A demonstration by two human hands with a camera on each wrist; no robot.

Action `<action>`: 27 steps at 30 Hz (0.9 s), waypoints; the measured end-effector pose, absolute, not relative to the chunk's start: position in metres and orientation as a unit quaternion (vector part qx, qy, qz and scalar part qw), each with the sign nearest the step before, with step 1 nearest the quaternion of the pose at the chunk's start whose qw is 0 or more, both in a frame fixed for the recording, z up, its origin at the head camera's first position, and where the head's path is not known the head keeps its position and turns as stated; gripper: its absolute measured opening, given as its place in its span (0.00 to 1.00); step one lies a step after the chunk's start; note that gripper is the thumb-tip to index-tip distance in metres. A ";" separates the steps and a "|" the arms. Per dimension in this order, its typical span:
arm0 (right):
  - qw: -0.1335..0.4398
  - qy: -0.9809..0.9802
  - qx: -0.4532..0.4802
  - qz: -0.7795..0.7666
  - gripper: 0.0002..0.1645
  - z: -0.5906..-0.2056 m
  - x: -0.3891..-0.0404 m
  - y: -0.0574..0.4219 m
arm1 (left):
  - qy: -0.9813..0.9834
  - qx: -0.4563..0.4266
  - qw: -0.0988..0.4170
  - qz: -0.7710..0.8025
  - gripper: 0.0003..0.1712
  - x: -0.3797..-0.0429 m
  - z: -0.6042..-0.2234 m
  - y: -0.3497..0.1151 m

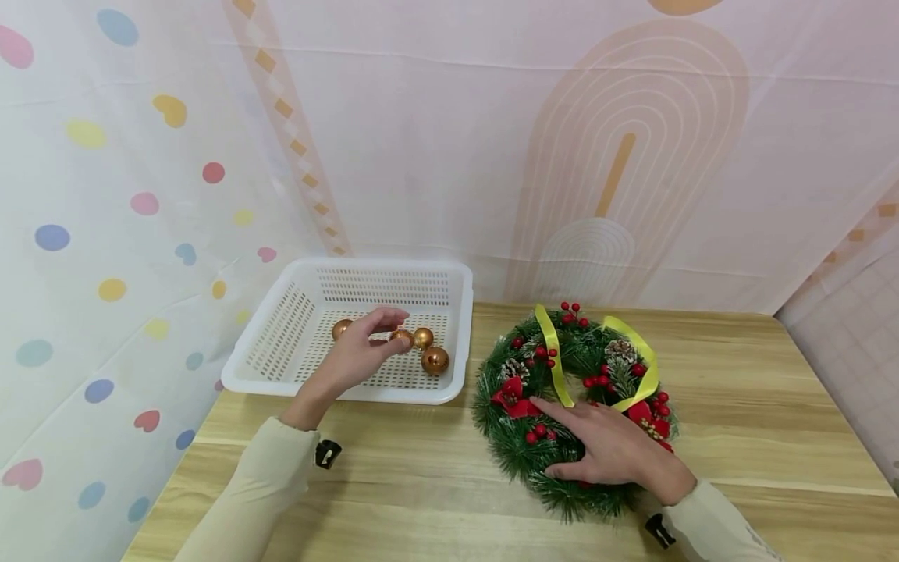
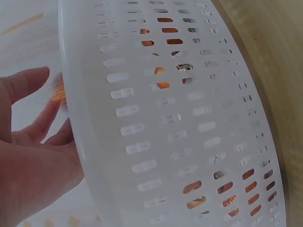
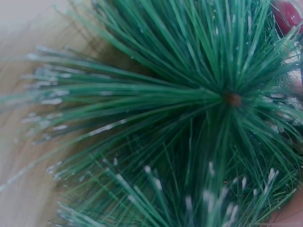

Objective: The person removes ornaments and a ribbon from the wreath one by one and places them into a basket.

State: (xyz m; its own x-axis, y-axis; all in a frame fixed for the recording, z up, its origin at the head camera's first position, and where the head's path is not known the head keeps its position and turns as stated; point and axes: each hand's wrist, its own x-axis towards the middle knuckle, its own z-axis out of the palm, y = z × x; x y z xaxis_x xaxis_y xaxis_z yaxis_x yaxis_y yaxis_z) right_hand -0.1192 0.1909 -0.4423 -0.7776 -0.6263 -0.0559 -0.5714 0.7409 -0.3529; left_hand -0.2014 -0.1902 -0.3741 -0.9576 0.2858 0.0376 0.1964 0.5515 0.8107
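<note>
In the head view my left hand [image 1: 361, 347] is over the white basket [image 1: 455, 343], thumb and fingers curled about a gold bauble [image 1: 401, 337]. The left wrist view shows this glittery bauble [image 2: 59, 91], blurred, between thumb and fingers just beyond the rim. Other gold baubles lie on the basket floor: a small one [image 1: 423, 338], a larger shiny one [image 1: 435, 361] and one partly behind the hand [image 1: 341, 328]. My right hand [image 1: 611, 445] rests across the green wreath [image 1: 516, 445], index finger stretched toward a red flower [image 1: 514, 398]. Its other fingers are partly hidden.
Yellow ribbon [image 1: 649, 367], pinecones [image 1: 621, 350] and red berries [image 1: 541, 432] decorate the wreath. Basket and wreath stand side by side on a wooden table [image 1: 414, 476]. Patterned cloth [image 1: 435, 156] hangs behind and to the left.
</note>
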 end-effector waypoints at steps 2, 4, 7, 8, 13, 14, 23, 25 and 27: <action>0.084 0.929 -0.322 -0.159 0.54 -0.442 -0.119 0.191 | 0.879 0.144 0.056 0.450 0.24 -0.201 -0.375 -0.190; 0.083 0.930 -0.322 -0.158 0.54 -0.442 -0.118 0.191 | 0.882 0.149 0.057 0.443 0.25 -0.201 -0.376 -0.190; 0.082 0.930 -0.321 -0.158 0.54 -0.442 -0.118 0.191 | 0.883 0.152 0.057 0.441 0.24 -0.200 -0.375 -0.188; 0.082 0.930 -0.321 -0.159 0.54 -0.442 -0.118 0.191 | 0.882 0.152 0.057 0.442 0.24 -0.199 -0.374 -0.186; 0.079 0.929 -0.324 -0.159 0.54 -0.442 -0.118 0.191 | 0.876 0.166 0.044 0.451 0.21 -0.198 -0.370 -0.174; 0.078 0.929 -0.325 -0.159 0.54 -0.442 -0.118 0.191 | 0.874 0.170 0.040 0.454 0.21 -0.197 -0.369 -0.170; 0.069 0.929 -0.329 -0.155 0.54 -0.443 -0.119 0.191 | 0.865 0.216 0.035 0.451 0.18 -0.190 -0.364 -0.123; 0.069 0.929 -0.329 -0.156 0.54 -0.444 -0.119 0.192 | 0.861 0.235 0.043 0.449 0.18 -0.188 -0.363 -0.110; 0.070 0.928 -0.329 -0.159 0.54 -0.444 -0.119 0.192 | 0.856 0.252 0.055 0.448 0.17 -0.186 -0.361 -0.098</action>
